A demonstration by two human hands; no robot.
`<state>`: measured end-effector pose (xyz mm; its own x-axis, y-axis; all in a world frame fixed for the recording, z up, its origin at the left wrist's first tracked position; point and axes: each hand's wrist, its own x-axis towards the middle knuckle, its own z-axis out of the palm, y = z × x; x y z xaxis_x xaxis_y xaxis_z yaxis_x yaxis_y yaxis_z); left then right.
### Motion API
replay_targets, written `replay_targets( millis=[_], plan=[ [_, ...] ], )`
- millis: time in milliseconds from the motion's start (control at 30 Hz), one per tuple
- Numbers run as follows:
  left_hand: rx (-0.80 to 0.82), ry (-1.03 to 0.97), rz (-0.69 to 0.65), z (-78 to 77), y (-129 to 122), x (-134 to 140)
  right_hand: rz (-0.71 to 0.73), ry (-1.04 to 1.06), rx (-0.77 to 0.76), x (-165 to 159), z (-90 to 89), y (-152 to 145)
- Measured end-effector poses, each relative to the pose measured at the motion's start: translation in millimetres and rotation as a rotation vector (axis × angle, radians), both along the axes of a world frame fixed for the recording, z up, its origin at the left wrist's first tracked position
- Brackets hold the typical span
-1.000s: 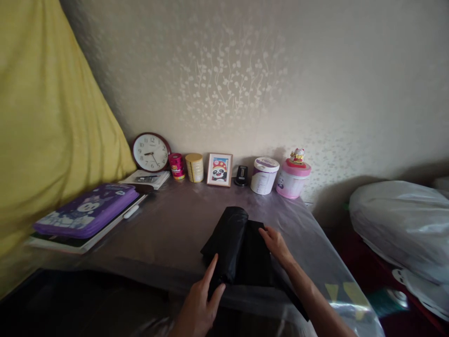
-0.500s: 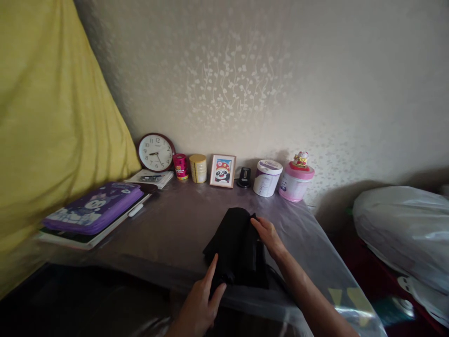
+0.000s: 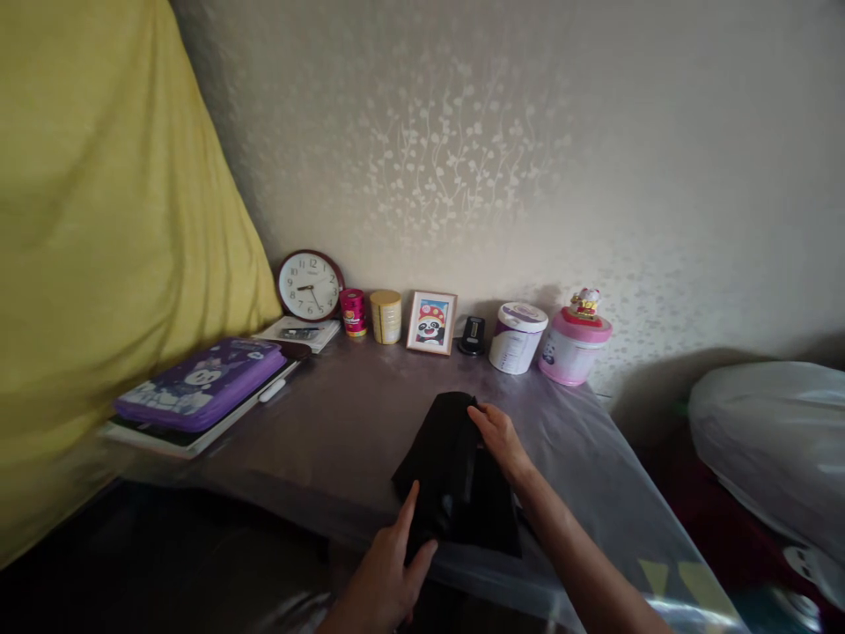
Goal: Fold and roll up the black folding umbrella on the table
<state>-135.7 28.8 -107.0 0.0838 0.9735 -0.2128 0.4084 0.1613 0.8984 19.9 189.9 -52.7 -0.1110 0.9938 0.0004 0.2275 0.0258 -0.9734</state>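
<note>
A black folded cloth lies near the front edge of the table, with one layer turned over another and a flat part showing at its right. What kind of article it is, I cannot tell. My left hand holds its near left corner, the index finger along the top and the thumb below, the other fingers mostly hidden. At the far right edge, my right hand pinches the upper layer between thumb and fingers. A dark strip or cord shows partly under my right forearm.
Along the wall stand a clock, a pink can, a yellow tin, a framed panda picture, a white tub and a pink-lidded tub. A purple case rests on books at left; a plastic-covered bundle sits right.
My right hand has drawn the upper layer leftward over the cloth, baring more of the flat part at right. My left hand stays at the near corner. The view has shifted slightly left.
</note>
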Motion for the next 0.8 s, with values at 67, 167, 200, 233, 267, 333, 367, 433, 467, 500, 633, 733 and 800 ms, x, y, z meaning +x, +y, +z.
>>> replay_targets(
  millis=[67,167,200,233,267,333,367,433,467,500,633,733,800],
  plan=[
    [-0.007,0.027,0.005,-0.6,0,-1,0.003,-0.008,0.001,-4,-3.1,3],
    [-0.013,0.062,0.003,-0.3,0,-1,-0.018,-0.034,0.005,-10,-7.8,6],
    [-0.022,0.064,0.0,0.3,0,0,-0.03,-0.044,0.004,-12,-9.4,8],
    [-0.033,0.067,-0.001,0.8,0,0,-0.04,-0.052,0.004,-13,-10.8,9],
    [-0.04,0.071,0.001,1.3,0,0,-0.048,-0.06,0.004,-14,-12.1,10],
    [-0.032,0.081,0.007,1.3,1,1,-0.05,-0.076,0.004,-16,-14.2,12],
    [-0.025,0.089,0.009,0.8,1,2,-0.047,-0.083,0.003,-16,-14.9,13],
    [-0.009,0.107,0.015,-0.3,1,2,-0.04,-0.1,-0.007,-16,-16.0,14],
    [-0.011,0.116,0.019,-0.6,1,2,-0.035,-0.108,-0.012,-17,-16.4,15],
    [-0.019,0.125,0.022,-0.5,1,2,-0.032,-0.115,-0.018,-17,-16.9,16],
    [-0.036,0.108,0.02,2.1,0,2,-0.023,-0.126,-0.032,-18,-18.9,19],
    [-0.035,0.127,0.026,2.7,0,1,-0.02,-0.118,-0.041,-19,-18.6,18],
    [-0.006,0.15,0.027,2.0,0,1,0.0,-0.103,-0.054,-20,-16.9,16]
  ],
)
